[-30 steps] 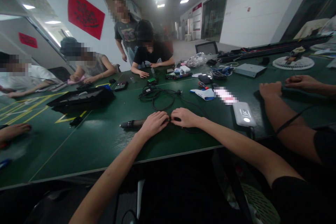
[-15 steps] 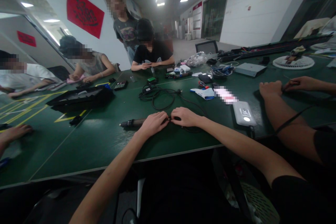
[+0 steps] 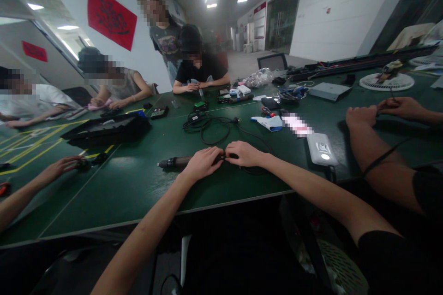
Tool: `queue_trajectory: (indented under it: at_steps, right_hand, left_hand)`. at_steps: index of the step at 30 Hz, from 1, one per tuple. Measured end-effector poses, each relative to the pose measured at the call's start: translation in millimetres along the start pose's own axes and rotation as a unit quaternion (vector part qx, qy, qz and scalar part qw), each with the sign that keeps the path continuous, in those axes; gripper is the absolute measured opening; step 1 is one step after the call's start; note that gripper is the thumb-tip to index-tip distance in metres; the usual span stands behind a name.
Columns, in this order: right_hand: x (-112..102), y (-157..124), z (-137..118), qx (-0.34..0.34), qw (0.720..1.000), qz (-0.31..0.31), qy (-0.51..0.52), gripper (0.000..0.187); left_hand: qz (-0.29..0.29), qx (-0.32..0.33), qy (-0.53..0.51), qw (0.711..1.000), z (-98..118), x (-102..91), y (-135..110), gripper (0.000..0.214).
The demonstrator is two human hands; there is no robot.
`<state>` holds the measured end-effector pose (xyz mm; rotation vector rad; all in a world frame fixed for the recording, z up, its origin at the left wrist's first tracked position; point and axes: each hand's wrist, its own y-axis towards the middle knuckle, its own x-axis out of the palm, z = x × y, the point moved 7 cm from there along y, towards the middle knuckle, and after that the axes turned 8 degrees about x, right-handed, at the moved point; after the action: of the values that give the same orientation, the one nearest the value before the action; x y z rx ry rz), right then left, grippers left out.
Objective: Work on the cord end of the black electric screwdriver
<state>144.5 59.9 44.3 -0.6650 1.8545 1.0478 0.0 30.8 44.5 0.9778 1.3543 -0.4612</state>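
An electric screwdriver [image 3: 176,162] with a dark, see-through-looking body lies on the green table, its tip pointing left. My left hand [image 3: 205,162] is wrapped round its rear end. Close against it, my right hand [image 3: 241,154] pinches a black cable plug [image 3: 232,156] at that same end. Fingers hide most of the joint, so I cannot tell whether plug and screwdriver are fully joined. A black cable [image 3: 254,171] runs from under my right hand, and more black cable [image 3: 214,136] lies looped just beyond.
A black tray [image 3: 107,130] stands at the left. A co-worker's hand [image 3: 71,164] touches small black parts nearby. To the right lie a white device [image 3: 322,149], a blue-white packet [image 3: 270,123] and another person's hands [image 3: 362,114]. A fan grille [image 3: 386,84] sits farther back.
My two hands have barely moved. At the left, a co-worker's hand has reached up and right to the small black parts. The hands at the right have shifted slightly.
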Motion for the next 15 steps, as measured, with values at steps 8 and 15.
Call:
queue_trajectory:
  at_steps: [8, 15]
  right_hand:
    - [-1.2, -0.2, -1.2, 0.0, 1.0, 0.0, 0.001, 0.01]
    - [-1.2, -0.2, -0.8, 0.005, 1.0, -0.001, 0.004, 0.011]
  left_hand:
    - [0.004, -0.002, -0.002, 1.0, 1.0, -1.1, 0.0, 0.016]
    - [0.012, 0.01, 0.005, 1.0, 1.4, -0.5, -0.1, 0.013]
